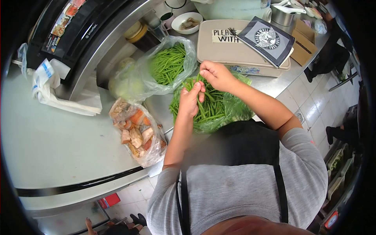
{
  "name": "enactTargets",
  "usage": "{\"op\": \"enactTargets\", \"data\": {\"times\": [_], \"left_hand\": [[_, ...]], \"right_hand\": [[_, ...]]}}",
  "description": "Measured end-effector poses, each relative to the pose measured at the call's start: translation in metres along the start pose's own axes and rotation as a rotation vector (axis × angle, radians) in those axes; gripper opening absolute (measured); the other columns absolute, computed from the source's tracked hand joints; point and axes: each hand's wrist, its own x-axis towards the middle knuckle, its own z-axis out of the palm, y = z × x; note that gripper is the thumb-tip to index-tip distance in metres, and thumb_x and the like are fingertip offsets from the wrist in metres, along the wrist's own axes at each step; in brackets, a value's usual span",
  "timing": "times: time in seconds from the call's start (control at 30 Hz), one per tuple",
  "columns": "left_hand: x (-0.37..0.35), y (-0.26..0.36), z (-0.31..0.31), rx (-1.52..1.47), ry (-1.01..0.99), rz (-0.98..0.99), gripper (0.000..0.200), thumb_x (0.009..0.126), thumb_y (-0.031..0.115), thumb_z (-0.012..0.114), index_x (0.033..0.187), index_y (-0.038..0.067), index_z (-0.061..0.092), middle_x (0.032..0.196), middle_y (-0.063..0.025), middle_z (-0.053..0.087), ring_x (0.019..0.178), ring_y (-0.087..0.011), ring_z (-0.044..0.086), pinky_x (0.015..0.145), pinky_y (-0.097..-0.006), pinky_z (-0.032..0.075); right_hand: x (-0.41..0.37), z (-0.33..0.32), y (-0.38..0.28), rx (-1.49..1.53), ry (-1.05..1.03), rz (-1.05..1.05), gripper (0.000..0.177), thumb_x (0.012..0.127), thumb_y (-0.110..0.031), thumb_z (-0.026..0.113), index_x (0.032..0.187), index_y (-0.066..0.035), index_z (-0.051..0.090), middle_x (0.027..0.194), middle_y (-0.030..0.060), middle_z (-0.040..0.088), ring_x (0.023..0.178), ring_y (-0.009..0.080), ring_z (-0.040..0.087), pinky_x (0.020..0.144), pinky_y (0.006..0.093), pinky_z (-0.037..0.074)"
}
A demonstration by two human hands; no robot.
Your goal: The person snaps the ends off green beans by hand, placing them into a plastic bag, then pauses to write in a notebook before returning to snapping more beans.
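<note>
Over a green plastic bag of loose green beans (213,107), my left hand (189,101) is closed around a green bean (200,105). My right hand (216,75) pinches the upper end of that bean, thumb and fingers pressed together. The two hands nearly touch. Just beyond my left hand, a clear plastic bag (188,47) holds more green beans (170,64), lying in a dense heap. A second clear bag (156,154) with orange and pale brown chunks lies to the left of my left forearm.
A beige lidded bin (211,51) carries a dark notebook (268,41). Behind stand a white bowl (187,22), a dark jar (143,37) and a metal pot (282,16). A cardboard box (303,43) is at the right. White cloth (51,84) lies far left. Other people show at the edges.
</note>
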Motion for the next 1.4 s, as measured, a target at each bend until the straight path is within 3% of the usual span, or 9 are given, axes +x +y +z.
{"op": "enactTargets", "data": {"times": [0.07, 0.17, 0.3, 0.63, 0.73, 0.83, 0.97, 1.2, 1.4], "left_hand": [[-0.003, 0.003, 0.007, -0.129, 0.000, 0.001, 0.013, 0.083, 0.017, 0.048, 0.082, 0.005, 0.049, 0.067, -0.0037, 0.049, 0.047, -0.0101, 0.040, 0.041, -0.0210, 0.032], [-0.003, 0.008, -0.001, -0.294, 0.047, 0.010, 0.014, 0.083, 0.023, 0.048, 0.082, 0.009, 0.048, 0.070, -0.0026, 0.047, 0.047, -0.0099, 0.038, 0.042, -0.0212, 0.030], [-0.001, 0.014, -0.013, -0.424, 0.105, 0.096, 0.012, 0.084, 0.020, 0.048, 0.082, 0.008, 0.047, 0.071, -0.0034, 0.048, 0.048, -0.0104, 0.039, 0.044, -0.0221, 0.031], [0.005, 0.000, -0.034, -0.448, 0.220, 0.036, 0.012, 0.085, 0.022, 0.046, 0.085, 0.010, 0.045, 0.073, -0.0016, 0.048, 0.049, -0.0092, 0.037, 0.044, -0.0214, 0.031], [0.012, -0.019, -0.045, -0.370, 0.298, -0.112, 0.012, 0.084, 0.022, 0.047, 0.085, 0.010, 0.045, 0.072, -0.0014, 0.048, 0.049, -0.0096, 0.038, 0.044, -0.0211, 0.032], [0.016, -0.038, -0.052, -0.324, 0.387, -0.177, 0.009, 0.083, 0.019, 0.049, 0.081, 0.011, 0.047, 0.067, -0.0006, 0.049, 0.051, -0.0097, 0.041, 0.044, -0.0210, 0.033], [0.013, -0.033, -0.042, 0.152, 0.408, -0.092, 0.016, 0.077, 0.020, 0.057, 0.084, 0.008, 0.049, 0.064, 0.0006, 0.047, 0.051, -0.0078, 0.042, 0.043, -0.0214, 0.033], [0.035, -0.031, -0.035, 0.433, 0.405, -0.032, 0.018, 0.074, 0.019, 0.060, 0.078, 0.003, 0.053, 0.061, -0.0009, 0.051, 0.049, -0.0067, 0.043, 0.043, -0.0222, 0.033], [0.045, -0.052, -0.052, 0.673, 0.233, 0.014, 0.018, 0.072, 0.016, 0.061, 0.078, -0.001, 0.056, 0.067, -0.0042, 0.056, 0.057, -0.0093, 0.049, 0.053, -0.0244, 0.039]], "right_hand": [[-0.002, 0.008, -0.003, 0.669, 0.056, 0.302, 0.012, 0.081, -0.018, 0.049, 0.076, -0.007, 0.047, 0.062, 0.0028, 0.050, 0.053, 0.0127, 0.048, 0.049, 0.0260, 0.039], [0.003, -0.009, -0.009, 0.798, 0.019, 0.321, 0.012, 0.084, -0.017, 0.044, 0.076, -0.009, 0.046, 0.061, -0.0012, 0.048, 0.053, 0.0056, 0.043, 0.048, 0.0203, 0.036], [-0.025, -0.012, 0.015, -0.068, -0.357, 0.403, 0.016, 0.079, -0.015, 0.053, 0.088, -0.003, 0.049, 0.069, 0.0014, 0.052, 0.062, 0.0082, 0.047, 0.057, 0.0221, 0.040], [-0.050, 0.016, 0.001, -0.327, -0.108, 0.086, 0.011, 0.078, -0.015, 0.050, 0.075, -0.004, 0.049, 0.068, 0.0138, 0.052, 0.065, 0.0337, 0.051, 0.057, 0.0388, 0.041], [-0.049, 0.022, -0.007, -0.241, -0.062, -0.126, 0.010, 0.078, -0.015, 0.049, 0.077, -0.005, 0.049, 0.069, 0.0150, 0.052, 0.065, 0.0337, 0.051, 0.057, 0.0388, 0.041], [-0.032, 0.019, -0.007, -0.216, 0.083, -0.043, 0.009, 0.077, -0.014, 0.050, 0.078, -0.005, 0.049, 0.070, 0.0154, 0.052, 0.066, 0.0333, 0.052, 0.057, 0.0394, 0.041], [-0.011, -0.002, 0.038, -0.585, -0.196, 0.113, 0.007, 0.074, -0.011, 0.049, 0.080, -0.009, 0.050, 0.079, 0.0132, 0.054, 0.072, 0.0320, 0.054, 0.060, 0.0391, 0.043], [0.008, 0.020, 0.070, -1.085, -0.494, 0.227, 0.018, 0.073, -0.011, 0.045, 0.088, -0.010, 0.055, 0.085, 0.0106, 0.057, 0.077, 0.0256, 0.058, 0.063, 0.0367, 0.047], [0.013, 0.012, 0.037, -1.082, -0.404, 0.109, 0.015, 0.073, -0.011, 0.046, 0.074, -0.007, 0.061, 0.084, 0.0109, 0.059, 0.076, 0.0243, 0.059, 0.062, 0.0345, 0.048]]}}
